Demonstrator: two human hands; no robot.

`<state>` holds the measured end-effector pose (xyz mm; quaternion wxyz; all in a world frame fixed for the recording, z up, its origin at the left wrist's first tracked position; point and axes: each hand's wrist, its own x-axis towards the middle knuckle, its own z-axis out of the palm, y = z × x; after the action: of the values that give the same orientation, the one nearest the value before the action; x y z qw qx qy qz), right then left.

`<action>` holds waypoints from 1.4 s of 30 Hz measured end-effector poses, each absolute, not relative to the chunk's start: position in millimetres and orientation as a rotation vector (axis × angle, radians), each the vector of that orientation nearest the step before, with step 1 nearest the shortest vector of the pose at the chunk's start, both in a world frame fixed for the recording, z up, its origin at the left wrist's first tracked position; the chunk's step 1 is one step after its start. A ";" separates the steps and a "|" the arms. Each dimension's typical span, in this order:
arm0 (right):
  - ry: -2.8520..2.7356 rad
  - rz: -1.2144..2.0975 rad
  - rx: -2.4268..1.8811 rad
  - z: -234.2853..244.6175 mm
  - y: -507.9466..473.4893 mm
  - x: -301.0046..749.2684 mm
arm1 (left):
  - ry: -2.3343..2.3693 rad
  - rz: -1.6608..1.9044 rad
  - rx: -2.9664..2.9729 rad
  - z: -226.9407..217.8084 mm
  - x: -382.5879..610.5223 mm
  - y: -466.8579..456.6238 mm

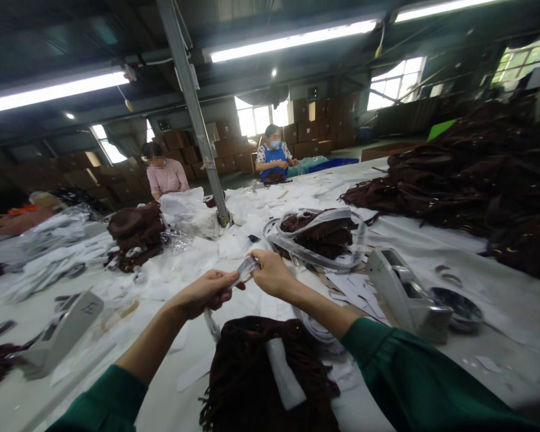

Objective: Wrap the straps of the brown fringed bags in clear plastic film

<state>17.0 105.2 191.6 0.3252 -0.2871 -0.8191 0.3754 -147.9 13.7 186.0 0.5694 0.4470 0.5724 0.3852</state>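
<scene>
Both my hands are raised in front of me, close together, above a dark brown fringed bag. Between them runs a pale, see-through wrapped strip, which looks like a strap in thin wrapping. My left hand pinches its lower part, and a tail of it hangs below toward the bag. My right hand is closed on the upper end, fingers curled. On the bag's front lies a white wrapped piece. The bag stands on the table, nearest to me.
Grey tape dispensers stand at right and left. Beyond my right hand lies another brown fringed bag with wrapped straps looped around it. Brown bags are heaped at far right. A metal post rises from the table; two people work beyond it.
</scene>
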 end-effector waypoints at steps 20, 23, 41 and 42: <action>-1.329 2.131 -0.723 152.1 69.5 21.1 | 1.353 1.309 1.212 153.5 -120.1 9.8; -1.252 2.131 -0.753 146.9 66.6 21.3 | 1.355 1.321 1.145 149.7 -114.5 11.0; -2.023 0.984 -0.546 137.0 54.8 52.1 | 1.274 1.454 0.915 152.5 -95.7 12.8; -2.038 0.959 -0.556 135.5 54.6 52.8 | 1.288 1.439 0.931 151.0 -95.3 13.2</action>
<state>52.8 54.6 135.5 0.3994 -0.2196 -0.8054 0.3790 -95.3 13.2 151.0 0.4785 0.3812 0.5277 0.5893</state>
